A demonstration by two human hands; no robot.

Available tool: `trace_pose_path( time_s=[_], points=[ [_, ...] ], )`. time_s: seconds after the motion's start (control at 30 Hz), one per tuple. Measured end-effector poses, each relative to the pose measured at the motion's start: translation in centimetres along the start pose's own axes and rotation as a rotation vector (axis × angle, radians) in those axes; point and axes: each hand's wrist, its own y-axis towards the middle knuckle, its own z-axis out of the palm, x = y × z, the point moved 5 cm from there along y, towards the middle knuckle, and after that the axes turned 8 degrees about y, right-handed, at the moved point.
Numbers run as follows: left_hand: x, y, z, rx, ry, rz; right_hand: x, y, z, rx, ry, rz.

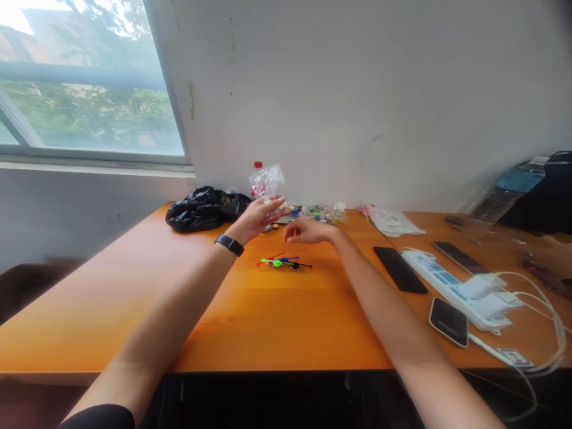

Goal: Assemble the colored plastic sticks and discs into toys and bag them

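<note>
My left hand (261,218), with a dark band on its wrist, is raised over the far part of the table, its fingers stretched out. A crumpled clear plastic bag (270,180) shows just above its fingers; I cannot tell whether they touch. My right hand (309,230) hovers to the right, fingers loosely bent downward, with nothing visible in them. Below and between both hands lies a small cluster of thin plastic pieces with arrow-like tips (281,262), in red, green, blue and black. Behind the hands is a spread of small multicoloured parts in clear bags (318,213).
A black plastic bag (203,210) and a red-capped bottle (258,173) stand by the wall. To the right are a black phone (400,270), a power strip (447,287) with chargers and cables, a white-edged device (448,322), and another person's blurred hand (554,259).
</note>
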Motion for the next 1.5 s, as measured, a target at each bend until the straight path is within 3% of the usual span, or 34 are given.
trace_pose_path(
  time_s=[0.07,0.2,0.47,0.67,0.9,1.1,1.3,1.5],
  points=[
    [0.1,0.0,-0.1,-0.004,0.012,-0.012,-1.1,0.4,1.7,0.136,-0.027,0.049],
    [0.1,-0.2,0.0,0.028,-0.001,-0.035,-2.2,1.4,3.8,0.173,-0.027,0.050],
    [0.2,0.0,-0.4,-0.033,0.038,-0.073,-3.2,2.2,4.0,0.191,-0.102,0.019],
    [0.4,0.2,-1.4,-0.054,0.187,-0.012,-3.9,2.3,1.9,-0.069,0.049,-0.021],
    [1.5,-0.1,-3.2,0.103,0.371,-0.011,-6.4,1.0,-0.5,-0.225,0.288,0.059],
    [1.7,-0.7,-4.2,0.315,0.631,-0.014,-8.0,-1.7,-5.0,-0.706,0.286,0.177],
    [1.7,-0.9,-4.3,0.355,0.776,0.001,-6.3,-4.7,-8.6,-0.929,0.478,0.084],
    [1.7,-1.4,-3.3,0.415,0.852,-0.011,-2.1,-5.9,-10.2,-0.934,0.613,-0.063]
  ],
)
